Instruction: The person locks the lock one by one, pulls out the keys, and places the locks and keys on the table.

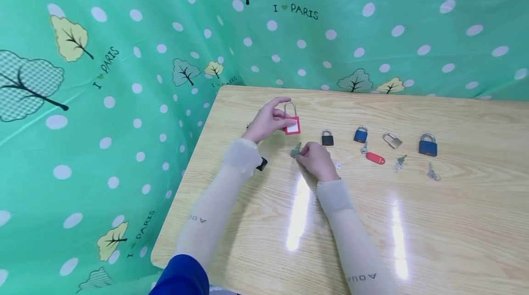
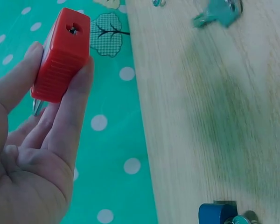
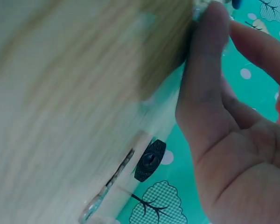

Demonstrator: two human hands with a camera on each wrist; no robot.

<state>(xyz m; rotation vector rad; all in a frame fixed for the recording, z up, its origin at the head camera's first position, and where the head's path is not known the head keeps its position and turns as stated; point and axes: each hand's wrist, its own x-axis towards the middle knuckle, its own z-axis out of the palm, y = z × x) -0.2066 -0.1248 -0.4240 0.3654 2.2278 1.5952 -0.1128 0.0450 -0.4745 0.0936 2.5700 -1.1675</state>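
Raised over the table, my left hand (image 1: 266, 123) grips a red padlock (image 1: 292, 126) with a white label between thumb and fingers. Its steel shackle points up, and the left wrist view shows the keyhole in the underside of the red body (image 2: 65, 56). My right hand (image 1: 317, 159) is lower and just to the right, its thumb and fingertips pinching a set of greenish keys (image 1: 295, 150) near the tabletop. In the right wrist view the fingertips of this hand (image 3: 233, 112) meet at the frame's top, where the keys are mostly cut off.
On the wooden table (image 1: 256, 249), to the right, lie a black padlock (image 1: 327, 140), a blue padlock (image 1: 361, 135), a silver padlock (image 1: 392, 141) and a larger blue padlock (image 1: 428, 146). Nearer are a red key tag (image 1: 375, 158) and loose keys (image 1: 433, 172). A black padlock (image 1: 262, 164) sits beside the left forearm.
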